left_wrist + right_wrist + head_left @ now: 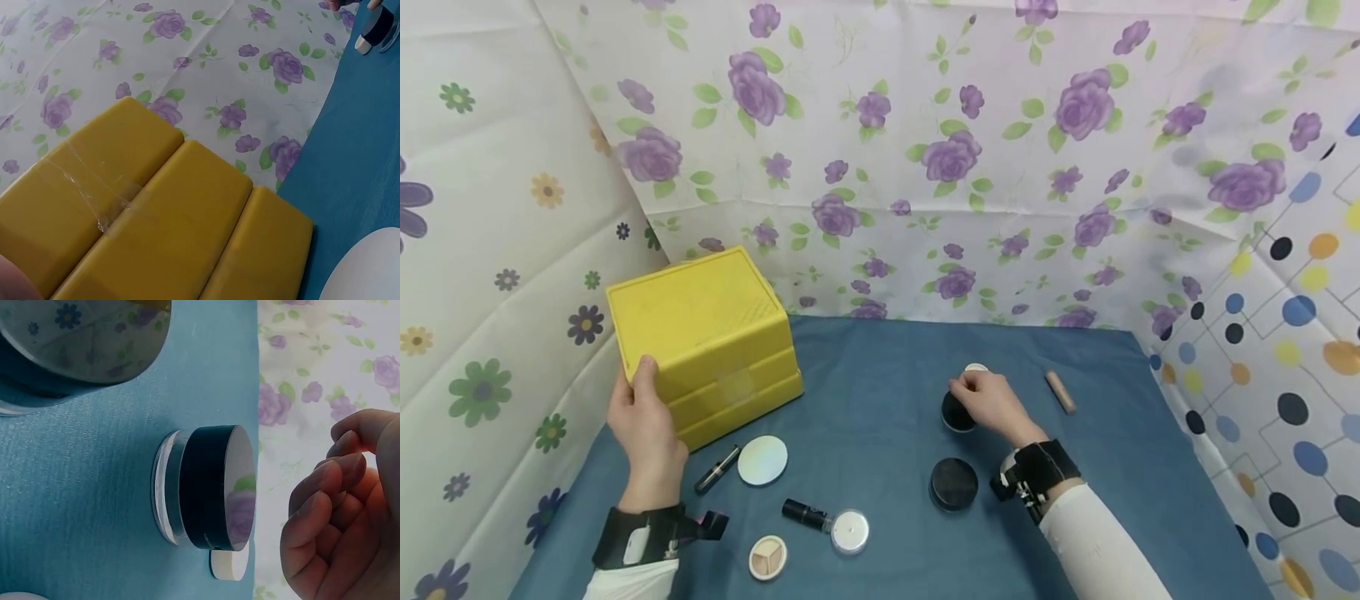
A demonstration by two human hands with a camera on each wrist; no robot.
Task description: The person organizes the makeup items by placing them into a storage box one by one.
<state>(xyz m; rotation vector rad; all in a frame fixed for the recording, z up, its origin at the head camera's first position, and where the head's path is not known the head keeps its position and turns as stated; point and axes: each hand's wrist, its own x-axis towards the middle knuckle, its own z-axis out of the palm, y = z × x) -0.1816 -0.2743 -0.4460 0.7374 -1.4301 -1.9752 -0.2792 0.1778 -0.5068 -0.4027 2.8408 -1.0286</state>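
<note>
At the left, my left hand point(650, 425) grips the near left corner of a yellow box point(700, 308), thumb on its front and the other fingers mostly hidden. The box front has stacked tiers with clear tape point(103, 203) across them. My right hand point(992, 404) hovers over a clear jar with a black lid point(957, 414). In the right wrist view its fingers point(312, 519) are curled, apart from the jar point(209, 487), and nothing shows in them. Behind that jar lies a small white round piece point(230, 565). A second black-lidded jar point(953, 484) stands nearer.
On the blue cloth point(865, 400) lie a slim dark tube point(717, 470), a pale round disc point(763, 460), a black-capped tube point(805, 513), a white-topped jar point(850, 532), a three-part compact point(767, 557) and a beige stick point(1060, 392). Patterned curtains point(887, 167) border the back and sides.
</note>
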